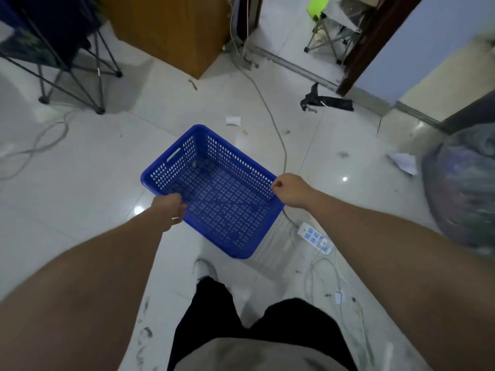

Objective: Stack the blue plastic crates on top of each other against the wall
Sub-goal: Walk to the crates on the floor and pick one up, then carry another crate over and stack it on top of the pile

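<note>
An empty blue crate (214, 191) is held in mid-air at the centre of the view, above a tiled floor (93, 183). The left hand (170, 211) grips its rim at 7 o'clock; the right hand (290, 190) grips the rim at 3 o'clock. A power strip (316, 238) lies on the floor at 5 o'clock.

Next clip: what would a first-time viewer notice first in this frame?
The blue crate at centre frame, empty and carried above the tiled floor, with the left hand gripping its near rim and the right hand its right corner. Next, the clutter below: a white power strip with trailing cables just right of the crate, and a wooden cabinet ahead.
</note>
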`<control>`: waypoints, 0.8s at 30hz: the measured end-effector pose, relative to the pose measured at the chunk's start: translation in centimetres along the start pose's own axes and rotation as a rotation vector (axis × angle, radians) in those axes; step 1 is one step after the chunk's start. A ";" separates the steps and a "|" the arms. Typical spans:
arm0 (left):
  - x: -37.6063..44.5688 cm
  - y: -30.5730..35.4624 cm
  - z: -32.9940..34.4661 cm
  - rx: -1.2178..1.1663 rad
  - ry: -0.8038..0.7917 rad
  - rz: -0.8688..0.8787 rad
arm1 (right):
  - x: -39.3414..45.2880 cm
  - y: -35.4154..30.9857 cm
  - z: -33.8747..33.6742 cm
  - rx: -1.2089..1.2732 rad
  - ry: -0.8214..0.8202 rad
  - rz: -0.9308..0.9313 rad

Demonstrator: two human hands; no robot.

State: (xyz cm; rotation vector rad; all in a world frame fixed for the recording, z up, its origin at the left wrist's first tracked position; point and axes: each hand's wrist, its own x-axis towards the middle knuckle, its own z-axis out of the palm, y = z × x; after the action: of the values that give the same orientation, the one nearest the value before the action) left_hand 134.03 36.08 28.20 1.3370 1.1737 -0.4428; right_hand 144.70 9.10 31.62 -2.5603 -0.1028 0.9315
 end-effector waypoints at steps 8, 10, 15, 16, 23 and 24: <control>13.1 0.1 3.6 -0.125 -0.035 -0.211 | 18.3 -0.2 1.2 -0.035 -0.065 -0.054; 18.2 -1.4 4.5 -0.148 0.016 -0.255 | 25.3 1.6 3.6 -0.064 -0.059 -0.022; 28.7 -6.7 8.4 -0.149 0.449 -0.206 | 39.9 6.5 11.4 -0.186 -0.130 0.101; 30.2 -8.2 9.2 -0.128 0.487 -0.225 | 41.8 7.3 12.7 -0.198 -0.101 0.111; 36.3 -12.7 9.2 -0.143 0.544 -0.320 | 49.1 8.2 16.3 -0.116 -0.008 -0.032; 36.8 -12.8 8.8 -0.196 0.544 -0.329 | 49.8 7.8 16.4 -0.090 -0.016 -0.030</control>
State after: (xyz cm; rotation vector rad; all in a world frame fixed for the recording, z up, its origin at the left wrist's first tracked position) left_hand 142.06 37.90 -10.86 1.1240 1.8539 -0.1871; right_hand 172.42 18.01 -12.71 -2.6266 -0.1919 0.9563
